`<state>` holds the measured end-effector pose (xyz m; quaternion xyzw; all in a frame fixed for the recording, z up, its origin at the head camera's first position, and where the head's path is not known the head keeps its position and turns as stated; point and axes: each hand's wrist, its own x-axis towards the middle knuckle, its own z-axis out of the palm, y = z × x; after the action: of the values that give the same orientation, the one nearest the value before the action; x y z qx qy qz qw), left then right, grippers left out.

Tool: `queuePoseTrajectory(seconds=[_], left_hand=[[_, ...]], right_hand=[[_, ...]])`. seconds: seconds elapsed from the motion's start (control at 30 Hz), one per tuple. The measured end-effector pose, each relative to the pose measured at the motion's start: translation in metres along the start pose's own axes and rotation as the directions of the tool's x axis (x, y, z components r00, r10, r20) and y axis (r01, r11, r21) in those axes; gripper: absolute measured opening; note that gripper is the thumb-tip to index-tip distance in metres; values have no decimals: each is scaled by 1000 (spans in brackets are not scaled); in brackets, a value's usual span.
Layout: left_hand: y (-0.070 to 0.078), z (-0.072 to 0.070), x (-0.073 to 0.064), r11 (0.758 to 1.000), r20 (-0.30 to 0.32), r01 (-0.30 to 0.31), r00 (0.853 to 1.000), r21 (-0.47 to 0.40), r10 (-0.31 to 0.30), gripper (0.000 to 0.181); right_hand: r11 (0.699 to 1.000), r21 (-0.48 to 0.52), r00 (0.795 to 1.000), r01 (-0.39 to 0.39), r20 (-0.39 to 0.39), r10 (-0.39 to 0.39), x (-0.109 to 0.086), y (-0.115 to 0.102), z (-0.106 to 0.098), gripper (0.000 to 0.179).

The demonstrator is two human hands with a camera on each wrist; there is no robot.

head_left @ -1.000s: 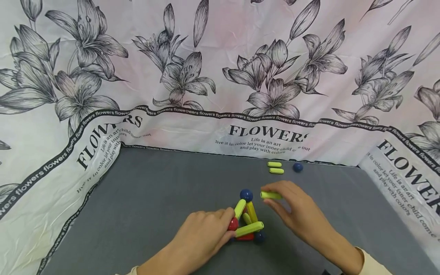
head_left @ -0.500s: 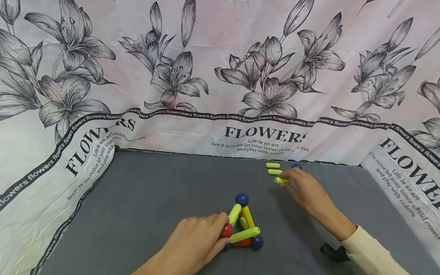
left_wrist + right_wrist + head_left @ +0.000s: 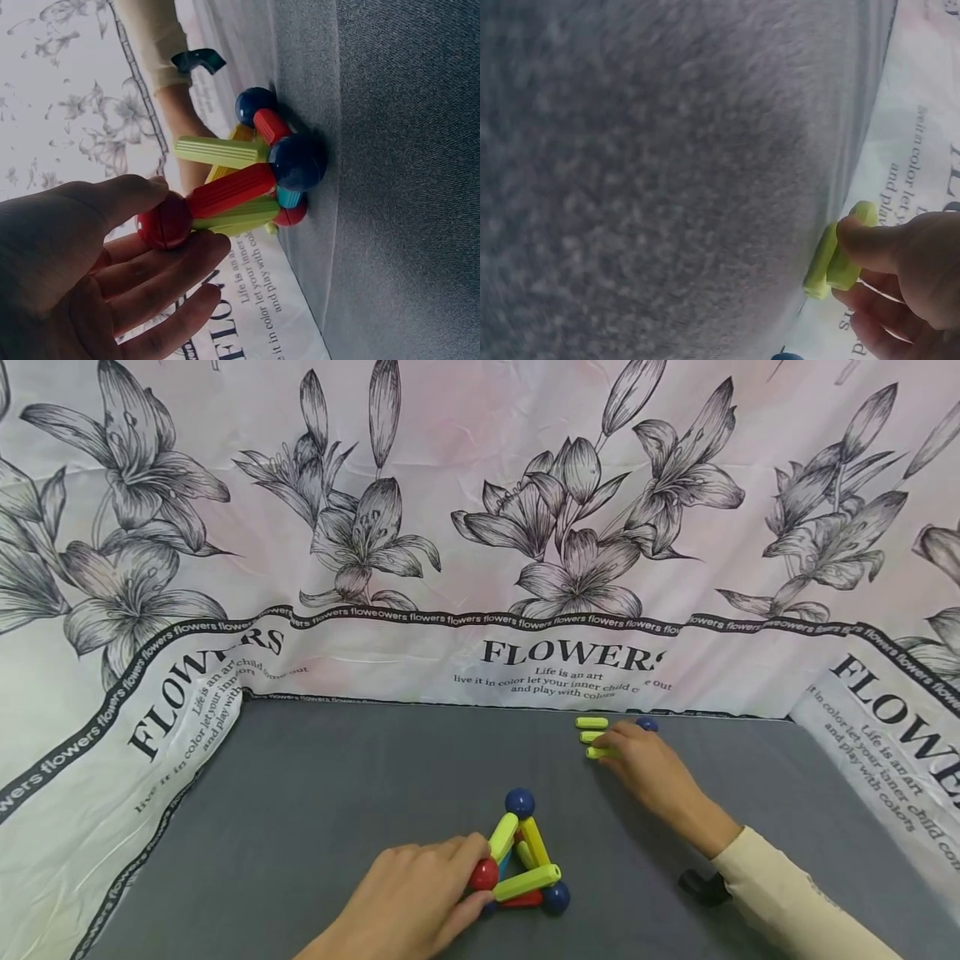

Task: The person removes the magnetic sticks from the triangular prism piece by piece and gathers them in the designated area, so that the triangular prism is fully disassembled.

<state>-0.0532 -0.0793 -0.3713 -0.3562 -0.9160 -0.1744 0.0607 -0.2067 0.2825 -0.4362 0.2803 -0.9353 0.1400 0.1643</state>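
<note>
My left hand [image 3: 401, 893] pinches a red ball [image 3: 483, 874] between thumb and index finger. In the left wrist view a red magnetic stick [image 3: 232, 190] joins this ball to a dark blue ball [image 3: 298, 162]. They belong to a small frame of magnetic sticks and balls on the dark table, with a blue ball [image 3: 520, 803] at its far corner. At the back right, my right hand [image 3: 652, 768] pinches a yellow-green magnetic stick [image 3: 844, 268] by thumb and fingertips. Two similar sticks, the farther one [image 3: 592, 723] and the nearer one [image 3: 588, 737], lie just beyond it.
A loose blue ball [image 3: 647, 724] lies at the table's back edge, partly behind the right hand. White flower-print cloth [image 3: 375, 660] hangs behind the grey table surface [image 3: 337, 777] and along its sides. A black strap piece [image 3: 705, 887] shows by the right sleeve.
My right hand has carried its yellow-green stick from beside the frame to the back, next to the two other sticks. My left hand keeps its pinch on the red ball.
</note>
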Motion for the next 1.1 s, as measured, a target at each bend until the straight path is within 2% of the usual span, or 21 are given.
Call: queuePoseTrajectory(seconds=[0.2, 0.33, 0.7, 1.1], left_hand=[[-2, 0, 0, 1000, 2, -8, 1000, -4, 8, 29], [-2, -1, 1, 1000, 29, 5, 1000, -16, -5, 28], [-3, -2, 1, 999, 64, 12, 998, -33, -10, 29], [-2, -1, 1, 1000, 62, 9, 998, -25, -7, 28]], right_hand=[[999, -46, 1000, 22, -2, -23, 4, 1, 5, 28], [997, -69, 1000, 28, 2, -28, 3, 2, 7, 27], [995, -104, 1000, 4, 31, -1, 2, 6, 13, 28], [993, -120, 1000, 22, 24, -19, 0, 5, 12, 27]])
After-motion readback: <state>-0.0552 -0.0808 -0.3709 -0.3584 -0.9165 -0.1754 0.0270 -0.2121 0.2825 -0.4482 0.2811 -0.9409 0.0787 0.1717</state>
